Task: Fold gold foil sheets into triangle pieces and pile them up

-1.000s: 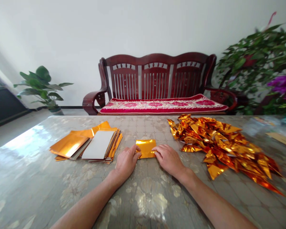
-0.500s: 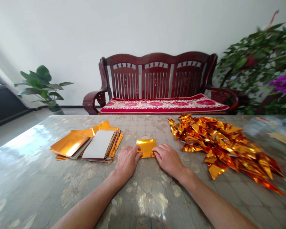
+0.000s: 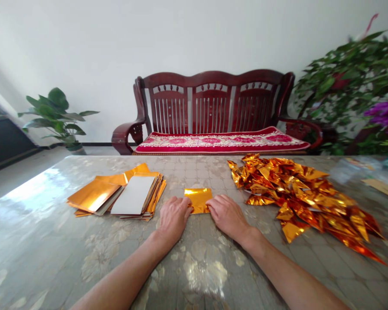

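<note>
A small sheet of gold foil paper (image 3: 198,198) lies flat on the table (image 3: 35,241) straight ahead of me. My left hand (image 3: 173,217) pinches its near left corner. The near right edge is gripped by the fingertips of my right hand (image 3: 227,215). The near edge of the sheet is hidden behind my fingers. To the left lies a stack of flat gold sheets (image 3: 119,195), one of them turned white side up. At the right sits a heap of folded gold foil pieces (image 3: 297,194).
The table has a glossy patterned cover. Behind it stands a dark red wooden bench (image 3: 213,114) with a red cushion. A potted plant (image 3: 56,116) is at the left by the wall, and a large leafy plant (image 3: 352,86) with purple flowers at the right.
Both hands have crept slightly inward and forward over the sheet's near edge. The sheet itself has barely moved.
</note>
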Available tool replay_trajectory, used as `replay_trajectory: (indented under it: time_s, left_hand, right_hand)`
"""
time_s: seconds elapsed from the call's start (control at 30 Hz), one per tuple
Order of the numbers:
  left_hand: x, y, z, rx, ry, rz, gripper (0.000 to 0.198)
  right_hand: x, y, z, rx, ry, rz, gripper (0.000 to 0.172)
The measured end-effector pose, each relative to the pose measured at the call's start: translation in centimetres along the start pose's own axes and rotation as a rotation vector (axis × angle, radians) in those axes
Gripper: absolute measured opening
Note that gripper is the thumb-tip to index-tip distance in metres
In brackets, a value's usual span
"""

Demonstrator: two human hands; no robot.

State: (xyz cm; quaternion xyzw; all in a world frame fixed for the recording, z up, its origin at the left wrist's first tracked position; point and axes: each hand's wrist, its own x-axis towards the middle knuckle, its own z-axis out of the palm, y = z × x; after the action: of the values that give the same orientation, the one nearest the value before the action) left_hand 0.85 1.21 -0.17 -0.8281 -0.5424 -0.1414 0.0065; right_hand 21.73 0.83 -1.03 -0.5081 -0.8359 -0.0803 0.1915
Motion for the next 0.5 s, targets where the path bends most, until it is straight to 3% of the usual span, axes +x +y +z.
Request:
replay_trajectory:
  time_s: [0.33, 0.5]
  left_hand:
    - [0.04, 0.21, -0.26, 0.037, -0.027, -0.009, 0.016]
    - [0.07, 0.11, -0.29, 0.012, 0.021, 0.017, 0.014]
  right_hand:
    - [0.04, -0.05, -0.13, -0.007, -0.051, 0.012, 0.013]
    - [-0.04, -0.06, -0.09, -0.016, -0.053, 0.011, 0.013]
